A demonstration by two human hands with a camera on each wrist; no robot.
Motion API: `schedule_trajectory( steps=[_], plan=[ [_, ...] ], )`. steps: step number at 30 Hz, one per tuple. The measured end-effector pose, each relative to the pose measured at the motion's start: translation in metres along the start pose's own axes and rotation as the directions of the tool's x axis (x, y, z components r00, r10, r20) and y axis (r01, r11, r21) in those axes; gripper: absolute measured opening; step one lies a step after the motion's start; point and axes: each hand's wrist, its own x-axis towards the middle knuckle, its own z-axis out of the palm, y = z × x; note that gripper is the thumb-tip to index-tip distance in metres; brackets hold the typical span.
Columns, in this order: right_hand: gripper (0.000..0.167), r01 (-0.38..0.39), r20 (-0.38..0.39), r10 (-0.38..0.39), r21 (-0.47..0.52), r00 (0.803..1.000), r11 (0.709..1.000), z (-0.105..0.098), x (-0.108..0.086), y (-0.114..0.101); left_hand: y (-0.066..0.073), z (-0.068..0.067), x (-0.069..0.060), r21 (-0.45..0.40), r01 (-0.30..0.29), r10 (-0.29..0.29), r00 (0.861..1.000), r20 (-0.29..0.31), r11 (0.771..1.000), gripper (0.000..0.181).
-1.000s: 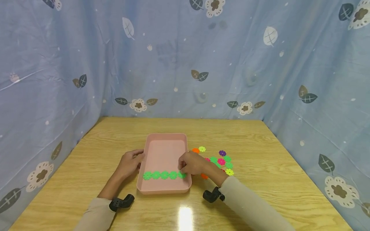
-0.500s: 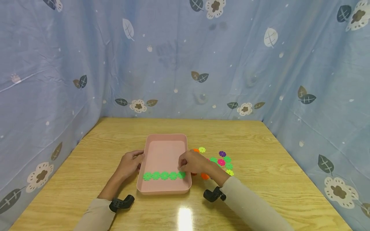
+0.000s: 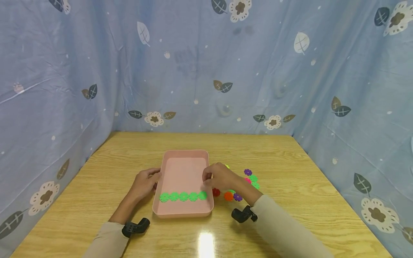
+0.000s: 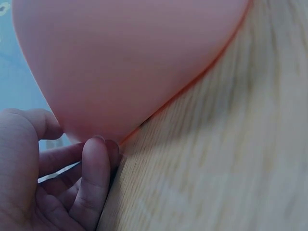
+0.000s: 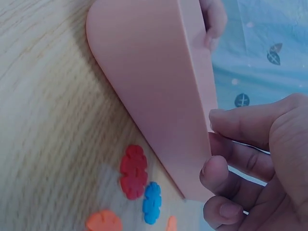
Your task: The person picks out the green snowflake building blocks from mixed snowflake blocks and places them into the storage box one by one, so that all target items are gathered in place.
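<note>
We see the right hand [image 3: 221, 177] withdrawn, empty, from the fifth green disc [image 3: 202, 195] (placed, we judge), while the left hand [image 3: 143, 183] grips the pink tray [image 3: 183, 175].

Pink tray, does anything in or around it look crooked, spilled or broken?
Nothing stands out: the pink tray looks whole, and five green flower pieces form a fairly straight row inside. Loose pieces lie scattered to its right, undamaged-looking.

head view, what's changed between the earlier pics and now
The right hand has shifted a little rightward, off the rightmost green flower-shaped disc, which now shows whole in the pink tray. The left hand stays at the tray's left side; the tray and the other four green discs stayed put.
</note>
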Motion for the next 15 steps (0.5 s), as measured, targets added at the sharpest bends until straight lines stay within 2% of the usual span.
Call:
schedule_trajectory(
  steps=[15],
  plan=[
    [0.007, 0.033, -0.033, -0.033, 0.000, 0.999, 0.999, -0.017, -0.008, 0.009, -0.003, 0.000, 0.002, 0.015, 0.007, -0.007, 1.000, -0.010, 1.000, 0.045]
  ],
)
